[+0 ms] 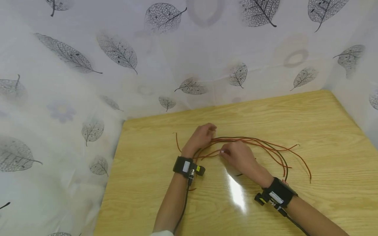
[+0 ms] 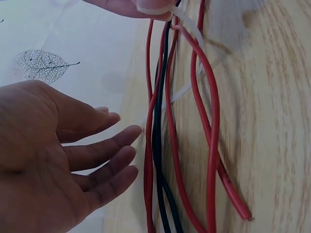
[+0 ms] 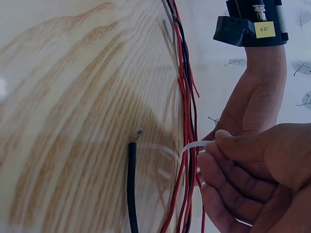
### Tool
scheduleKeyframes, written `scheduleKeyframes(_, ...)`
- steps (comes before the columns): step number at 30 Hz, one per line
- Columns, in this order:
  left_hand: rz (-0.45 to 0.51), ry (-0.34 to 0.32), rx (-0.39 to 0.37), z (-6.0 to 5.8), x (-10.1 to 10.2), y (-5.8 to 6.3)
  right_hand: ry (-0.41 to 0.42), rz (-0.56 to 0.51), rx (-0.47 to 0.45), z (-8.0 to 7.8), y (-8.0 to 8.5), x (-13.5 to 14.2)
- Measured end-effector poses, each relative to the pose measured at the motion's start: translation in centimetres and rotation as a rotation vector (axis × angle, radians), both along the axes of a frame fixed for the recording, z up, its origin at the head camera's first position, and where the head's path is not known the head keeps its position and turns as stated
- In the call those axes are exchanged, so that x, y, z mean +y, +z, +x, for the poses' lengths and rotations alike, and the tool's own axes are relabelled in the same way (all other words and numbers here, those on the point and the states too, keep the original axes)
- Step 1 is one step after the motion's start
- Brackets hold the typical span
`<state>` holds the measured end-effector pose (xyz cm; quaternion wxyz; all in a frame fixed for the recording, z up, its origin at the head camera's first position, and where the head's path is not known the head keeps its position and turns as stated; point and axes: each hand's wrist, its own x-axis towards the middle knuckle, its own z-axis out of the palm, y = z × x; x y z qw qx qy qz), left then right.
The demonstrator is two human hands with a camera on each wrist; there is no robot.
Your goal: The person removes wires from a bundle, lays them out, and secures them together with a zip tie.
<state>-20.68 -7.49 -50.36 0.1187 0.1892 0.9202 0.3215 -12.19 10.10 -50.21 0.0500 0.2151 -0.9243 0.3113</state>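
Observation:
My right hand (image 1: 240, 156) pinches a thin white cable tie (image 3: 195, 144) between thumb and index finger. In the left wrist view, the cable tie curves down beside the wires; where its other end lies is unclear. Several red wires (image 2: 215, 119) and black wires (image 2: 157, 138) run in a loose bundle along the table. Beside that bundle is my left hand (image 2: 53, 150), fingers extended and slightly bent, fingertips close to the wires and nothing between them. Whether its fingertips touch the wires I cannot tell.
A black wire (image 3: 131, 184) with a bared end lies apart from the bundle on the wood-grain table (image 1: 141, 196). Wire ends fan out to the right. Leaf-printed sheeting (image 1: 206, 49) stands along the back and sides. Black cameras with cables are strapped to both wrists.

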Motion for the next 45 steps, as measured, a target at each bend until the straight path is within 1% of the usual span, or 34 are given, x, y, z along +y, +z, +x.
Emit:
scheduleKeyframes(5,-0.015,0.008,-0.014,-0.1,0.5,-0.1,-0.001,-0.005,0.001,0.0,0.0,0.1)
scheduleKeyframes(9,-0.047,0.046,-0.019,-0.4,1.0,0.0,-0.003,-0.003,0.002,0.0,0.0,0.2)
scheduleKeyframes(17,-0.073,0.205,-0.057,-0.9,2.0,0.0,0.007,0.009,0.006,-0.1,0.0,0.3)
scheduleKeyframes(22,-0.121,0.253,-0.063,-1.5,2.6,0.2,0.006,0.011,-0.004,-0.5,0.1,0.6)
scheduleKeyframes(28,-0.173,0.291,-0.103,-1.9,3.2,0.3,0.018,0.007,-0.003,-0.8,0.1,0.9)
scheduleKeyframes(31,-0.221,0.311,-0.089,-2.1,3.5,0.3,0.027,0.004,-0.001,-0.9,0.1,0.9)
scheduleKeyframes(38,-0.297,0.360,-0.045,-2.1,3.8,0.2,0.024,0.000,0.008,-0.7,0.0,0.7)
scheduleKeyframes(40,-0.306,0.364,-0.041,-2.0,3.8,0.2,0.024,0.002,0.008,-0.6,0.1,0.7)
scheduleKeyframes(45,-0.296,0.360,-0.030,-1.9,3.7,0.1,0.029,0.012,-0.003,-0.3,0.2,0.6)
